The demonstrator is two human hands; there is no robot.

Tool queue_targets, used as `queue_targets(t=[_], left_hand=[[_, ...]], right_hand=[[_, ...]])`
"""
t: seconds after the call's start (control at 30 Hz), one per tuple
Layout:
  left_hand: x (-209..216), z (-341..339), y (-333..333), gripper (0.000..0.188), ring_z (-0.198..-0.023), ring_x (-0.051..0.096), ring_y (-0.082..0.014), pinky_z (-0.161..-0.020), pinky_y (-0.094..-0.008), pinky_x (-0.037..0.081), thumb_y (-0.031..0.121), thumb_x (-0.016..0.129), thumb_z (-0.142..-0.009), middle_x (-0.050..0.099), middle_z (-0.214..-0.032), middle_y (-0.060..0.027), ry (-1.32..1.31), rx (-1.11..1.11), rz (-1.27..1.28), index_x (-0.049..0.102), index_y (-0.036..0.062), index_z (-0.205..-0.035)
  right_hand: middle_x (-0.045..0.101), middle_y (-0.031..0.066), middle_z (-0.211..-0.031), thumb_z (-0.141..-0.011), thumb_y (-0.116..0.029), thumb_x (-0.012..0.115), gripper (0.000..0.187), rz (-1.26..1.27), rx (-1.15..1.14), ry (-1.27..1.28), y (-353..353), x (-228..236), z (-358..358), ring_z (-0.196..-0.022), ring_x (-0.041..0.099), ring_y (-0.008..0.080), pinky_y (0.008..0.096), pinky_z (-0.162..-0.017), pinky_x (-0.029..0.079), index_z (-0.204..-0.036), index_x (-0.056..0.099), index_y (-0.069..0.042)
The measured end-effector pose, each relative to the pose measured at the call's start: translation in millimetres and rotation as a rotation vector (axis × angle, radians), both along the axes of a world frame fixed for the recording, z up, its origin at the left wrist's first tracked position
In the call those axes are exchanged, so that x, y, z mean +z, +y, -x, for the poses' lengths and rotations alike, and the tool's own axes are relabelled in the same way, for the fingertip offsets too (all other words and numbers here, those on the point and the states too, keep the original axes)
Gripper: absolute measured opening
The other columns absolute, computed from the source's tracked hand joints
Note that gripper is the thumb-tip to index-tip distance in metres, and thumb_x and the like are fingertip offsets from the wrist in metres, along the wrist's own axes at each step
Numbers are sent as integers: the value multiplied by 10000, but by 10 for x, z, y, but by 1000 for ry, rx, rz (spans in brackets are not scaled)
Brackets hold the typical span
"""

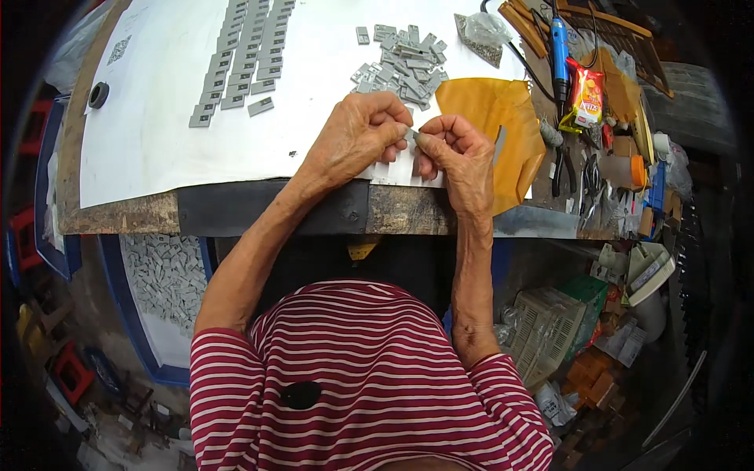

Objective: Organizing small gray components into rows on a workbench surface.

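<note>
Grey piece (412, 136) sits between fingertips (403, 129) near table edge (408, 210) — bare sheet (157, 149) leftward.

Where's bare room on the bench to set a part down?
Left: between the black ring and grey rows. Middle: between the rows and loose pile, beyond the left hand. Crowded: the pile itself, and around the blue tool and snack packet at right.

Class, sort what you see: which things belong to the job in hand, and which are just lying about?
Seemingly part of the job:
small piece between left hand and right hand
loose pile of grey pieces
rows of grey pieces

Apparently just lying about:
red-and-yellow packet
black ring, far left
black-handled pliers
</note>
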State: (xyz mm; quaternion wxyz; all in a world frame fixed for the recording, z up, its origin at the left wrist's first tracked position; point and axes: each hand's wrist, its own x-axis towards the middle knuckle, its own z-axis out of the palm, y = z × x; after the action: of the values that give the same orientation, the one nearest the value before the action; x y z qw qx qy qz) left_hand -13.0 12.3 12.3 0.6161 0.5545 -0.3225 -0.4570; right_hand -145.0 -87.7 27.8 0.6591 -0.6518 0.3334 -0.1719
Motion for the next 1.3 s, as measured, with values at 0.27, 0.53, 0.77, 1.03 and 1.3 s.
queue_targets(t=[0.27, 0.53, 0.77, 1.03, 1.3], left_hand=[[-5, -4, 4, 110, -536, 531, -68, -502, -193, 454, 41, 514, -802, 583, -652, -61, -35, -8, 10, 581, -38, -839], [-17, -15, 18, 113, -526, 529, -70, -497, -193, 455, 34, 512, -802, 579, -640, -62, -17, 22, 58, 578, -46, -847], [-30, -7, 9, 113, -535, 547, -72, -501, -193, 461, 28, 510, -799, 581, -644, -63, 7, 22, 59, 573, -52, -849], [-15, 9, 1, 111, -538, 543, -70, -499, -194, 458, 26, 509, -797, 576, -650, -56, 3, 20, 51, 573, -52, -844], [-31, 8, -5, 117, -531, 534, -72, -505, -195, 457, 22, 501, -792, 570, -637, -53, 7, 21, 60, 574, -51, -845]], right_hand=[[560, 32, -615, -785, -35, 596, 89, -61, 25, -36, -33, -41, 23, -487, 513, 68, 176, -440, 399, -848, 561, 17], [570, 38, -643, -808, -48, 567, 121, -112, 48, -86, -29, -69, 0, -517, 517, 72, 172, -455, 393, -905, 566, 25], [577, 64, -643, -800, -4, 560, 131, -227, 29, -199, -27, -113, -9, -520, 521, 87, 178, -471, 403, -918, 567, 53], [571, 66, -631, -791, 6, 566, 109, -230, -9, -198, -17, -133, -13, -512, 516, 89, 182, -461, 399, -888, 571, 57], [544, 37, -587, -798, -16, 550, 76, -86, -36, -151, 38, -138, -47, -470, 468, 62, 174, -425, 353, -855, 569, 31]])
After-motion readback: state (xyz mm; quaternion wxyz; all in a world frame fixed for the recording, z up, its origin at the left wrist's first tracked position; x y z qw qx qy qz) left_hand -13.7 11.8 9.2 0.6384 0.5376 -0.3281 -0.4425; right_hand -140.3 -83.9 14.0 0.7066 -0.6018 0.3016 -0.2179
